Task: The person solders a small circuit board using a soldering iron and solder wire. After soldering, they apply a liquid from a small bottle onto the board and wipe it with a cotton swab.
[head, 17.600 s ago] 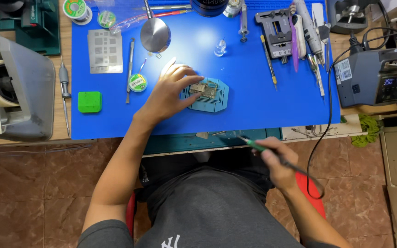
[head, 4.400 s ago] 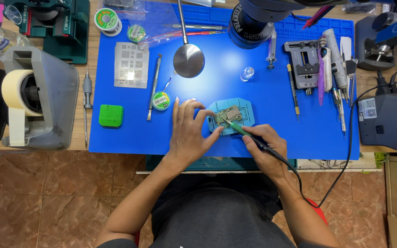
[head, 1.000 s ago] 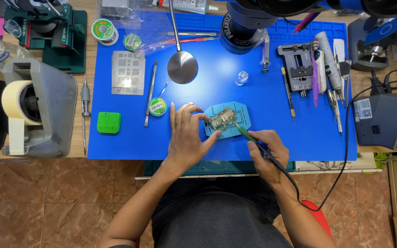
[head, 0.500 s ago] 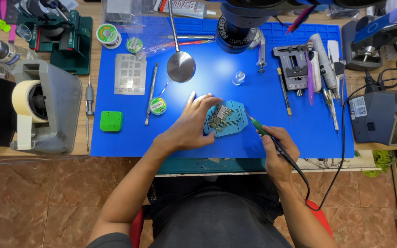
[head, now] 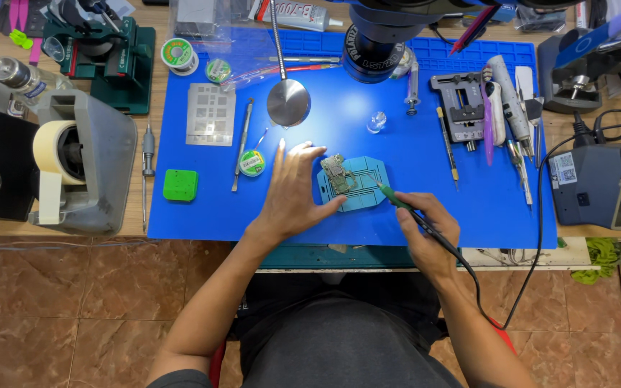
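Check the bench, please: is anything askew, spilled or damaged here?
Nothing stands out. The circuit board lies tilted on the teal holder, steadied by the left hand. The right hand holds the soldering iron with its tip at the holder. Tools lie in order on the blue mat; no spill shows.

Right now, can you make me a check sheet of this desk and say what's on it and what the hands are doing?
Surface: blue mat on a wooden bench.
Job's things: small circuit board sits on a light blue holder; soldering iron tip rests at the holder's right side.
Clutter: green square pad, metal stencil, solder spools, tweezers, grey clamp, tape dispenser.
Hands: left hand lies flat, fingertips against the holder; right hand grips the iron like a pen.
Cables: black cord runs from the iron toward the soldering station.
Surroundings: brown tiled floor.
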